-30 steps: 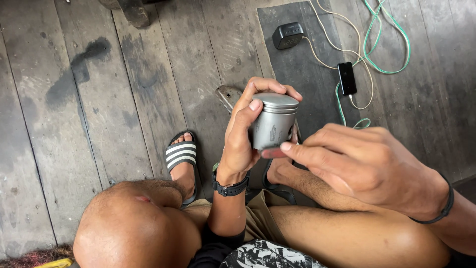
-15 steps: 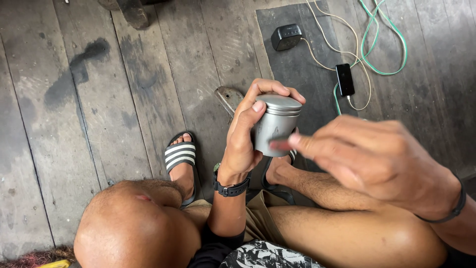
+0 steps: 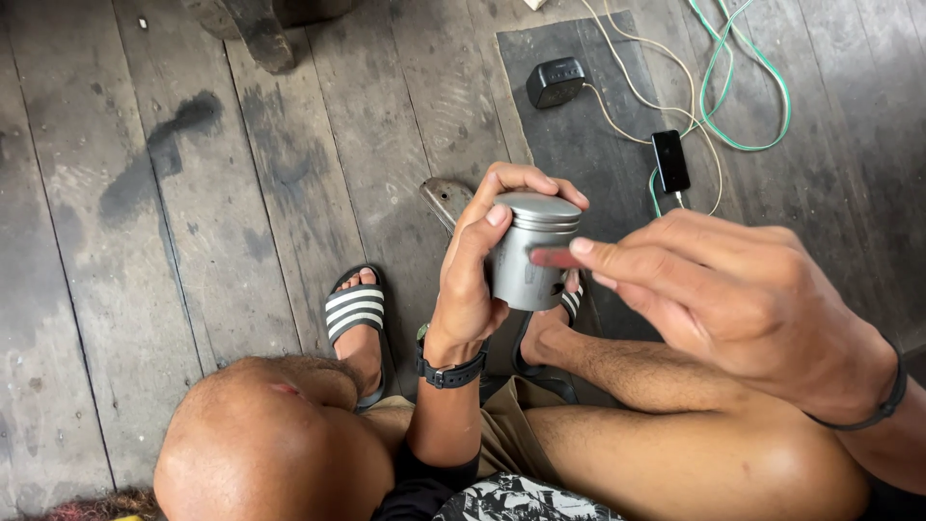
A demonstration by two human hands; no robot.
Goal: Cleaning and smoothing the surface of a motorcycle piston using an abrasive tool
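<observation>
My left hand (image 3: 471, 285) is wrapped around a grey metal cylinder (image 3: 526, 275) with a flat lid-like top, held upright above my knees. A black watch (image 3: 449, 372) is on that wrist. My right hand (image 3: 748, 299) comes in from the right, its fingers stretched toward the cylinder's side. Its fingertips pinch a small reddish piece (image 3: 552, 258) against the cylinder wall; what the piece is cannot be made out. A dark band (image 3: 873, 410) circles the right wrist.
Below is a worn plank floor (image 3: 193, 241). A dark mat (image 3: 579, 154) carries a black box (image 3: 556, 81), a black phone (image 3: 670, 160) and green and cream cables (image 3: 762, 125). A metal part (image 3: 446, 198) lies by my striped sandal (image 3: 355, 311).
My right hand has risen closer to the camera, and its fingertips have moved up onto the cylinder's side. The left hand keeps its grip, with the cylinder hardly moved.
</observation>
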